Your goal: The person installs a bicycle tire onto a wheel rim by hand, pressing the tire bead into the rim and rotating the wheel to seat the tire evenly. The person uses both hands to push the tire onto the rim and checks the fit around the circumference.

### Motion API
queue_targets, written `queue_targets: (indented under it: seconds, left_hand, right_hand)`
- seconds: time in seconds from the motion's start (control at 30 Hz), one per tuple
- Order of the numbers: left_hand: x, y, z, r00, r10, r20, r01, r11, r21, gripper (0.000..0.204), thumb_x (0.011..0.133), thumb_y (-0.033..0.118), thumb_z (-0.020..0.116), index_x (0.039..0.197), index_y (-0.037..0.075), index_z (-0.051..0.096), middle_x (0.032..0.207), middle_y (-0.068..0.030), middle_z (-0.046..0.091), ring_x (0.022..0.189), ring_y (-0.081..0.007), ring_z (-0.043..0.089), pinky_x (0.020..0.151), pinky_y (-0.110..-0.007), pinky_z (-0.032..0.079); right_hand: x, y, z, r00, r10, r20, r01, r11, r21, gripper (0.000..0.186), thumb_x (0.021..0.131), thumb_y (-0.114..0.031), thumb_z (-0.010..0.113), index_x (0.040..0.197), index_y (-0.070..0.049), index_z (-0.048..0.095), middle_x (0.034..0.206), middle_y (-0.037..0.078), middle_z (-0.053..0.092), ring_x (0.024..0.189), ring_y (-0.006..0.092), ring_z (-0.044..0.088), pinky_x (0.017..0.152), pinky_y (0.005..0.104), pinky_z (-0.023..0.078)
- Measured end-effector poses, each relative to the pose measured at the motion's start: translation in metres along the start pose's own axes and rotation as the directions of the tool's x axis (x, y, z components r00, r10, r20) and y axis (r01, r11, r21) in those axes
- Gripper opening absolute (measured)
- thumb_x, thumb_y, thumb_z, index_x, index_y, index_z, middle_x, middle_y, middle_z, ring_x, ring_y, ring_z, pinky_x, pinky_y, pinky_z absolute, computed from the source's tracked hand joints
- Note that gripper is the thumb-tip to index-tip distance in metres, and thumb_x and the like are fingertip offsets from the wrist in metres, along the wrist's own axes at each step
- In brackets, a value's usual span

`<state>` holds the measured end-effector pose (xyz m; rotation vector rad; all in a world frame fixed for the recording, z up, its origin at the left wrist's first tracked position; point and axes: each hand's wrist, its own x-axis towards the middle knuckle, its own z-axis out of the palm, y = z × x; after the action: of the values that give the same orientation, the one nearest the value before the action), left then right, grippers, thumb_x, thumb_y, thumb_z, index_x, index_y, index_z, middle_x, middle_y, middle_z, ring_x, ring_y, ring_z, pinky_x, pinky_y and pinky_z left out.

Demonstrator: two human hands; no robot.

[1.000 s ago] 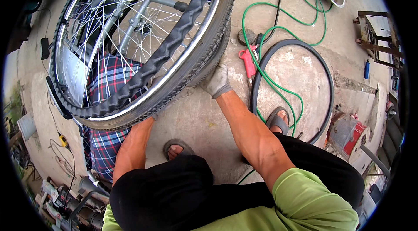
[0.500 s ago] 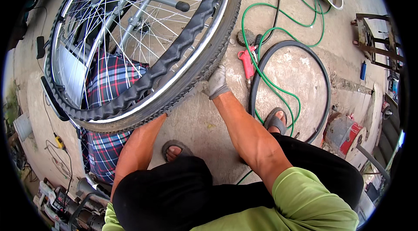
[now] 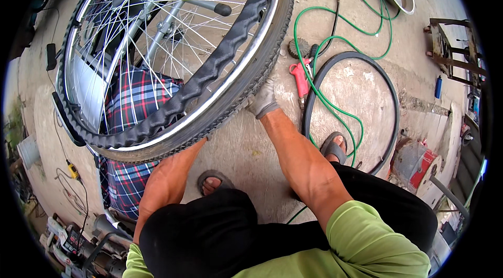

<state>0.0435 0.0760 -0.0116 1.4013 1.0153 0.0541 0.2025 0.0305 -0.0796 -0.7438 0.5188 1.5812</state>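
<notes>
Wheel (image 3: 200, 81) tilted above the concrete floor (image 3: 251, 173), toward its left edge, tyre (image 3: 248, 83) angled toward the person, plaid fabric (image 3: 128, 182) behind the spokes and below. Right hand (image 3: 263, 102) gloved, against the tyre's outer side, fingers partly hidden, spread and grip impossible to tell. Left hand out of sight behind the tyre, fingers' state unclear. Farther right, loose tyre (image 3: 395, 105) on the floor, green hose (image 3: 362, 127) across it, red air gun (image 3: 300, 80) just beside.
</notes>
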Motion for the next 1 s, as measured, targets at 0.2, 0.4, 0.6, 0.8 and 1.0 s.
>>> queue_targets:
  seconds: [0.2,0.4,0.6,0.8,1.0]
  left_hand:
    - [0.008,0.002,0.004,1.0,-0.028,0.012,0.028,0.999,-0.044,0.047,0.09,0.016,0.073,0.129,-0.006,0.058,0.118,-0.0153,0.066,0.111,-0.0179,0.064,0.09,-0.029,0.053]
    - [0.013,0.002,0.006,0.993,-0.113,-0.011,0.11,0.98,-0.165,0.047,0.09,0.014,0.074,0.129,-0.006,0.058,0.116,-0.015,0.066,0.11,-0.0173,0.064,0.088,-0.029,0.054]
    - [0.018,0.061,0.025,0.997,-0.063,-0.037,0.062,0.998,-0.02,0.048,0.089,0.012,0.075,0.129,-0.006,0.056,0.112,-0.0133,0.066,0.107,-0.0169,0.065,0.083,-0.028,0.056]
    - [0.034,-0.006,0.043,0.995,-0.008,-0.102,-0.045,0.861,-0.506,0.053,0.088,0.014,0.077,0.129,-0.006,0.05,0.11,-0.0106,0.065,0.096,-0.0152,0.066,0.077,-0.027,0.055]
    - [0.045,-0.038,0.026,0.998,-0.043,0.043,0.06,0.826,-0.561,0.037,0.085,0.013,0.079,0.112,-0.003,0.06,0.1,-0.0083,0.067,0.078,-0.0109,0.065,0.068,-0.024,0.054]
  right_hand:
    - [-0.011,-0.006,0.005,0.995,0.029,0.098,-0.036,0.997,0.07,0.084,0.074,-0.084,0.057,0.11,-0.008,0.061,0.096,0.011,0.066,0.09,0.0305,0.064,0.079,0.052,0.055]
    - [-0.023,-0.008,0.021,0.999,-0.004,0.045,0.002,1.0,0.03,0.083,0.078,-0.08,0.058,0.117,-0.007,0.059,0.098,0.011,0.067,0.093,0.0312,0.064,0.086,0.0528,0.053]
    - [-0.003,-0.007,-0.012,0.986,0.063,0.155,-0.098,0.968,0.23,0.08,0.076,-0.08,0.06,0.115,-0.01,0.06,0.094,0.01,0.067,0.089,0.0306,0.066,0.085,0.0519,0.055]
    - [-0.006,-0.007,0.0,0.991,0.077,0.108,-0.09,0.989,0.119,0.082,0.071,-0.078,0.066,0.114,-0.009,0.06,0.093,0.012,0.067,0.088,0.0312,0.066,0.086,0.0533,0.055]
    - [-0.005,-0.008,0.007,0.994,0.087,0.071,-0.092,0.993,0.078,0.09,0.065,-0.079,0.069,0.115,-0.005,0.058,0.095,0.018,0.065,0.094,0.0355,0.065,0.09,0.0559,0.054]
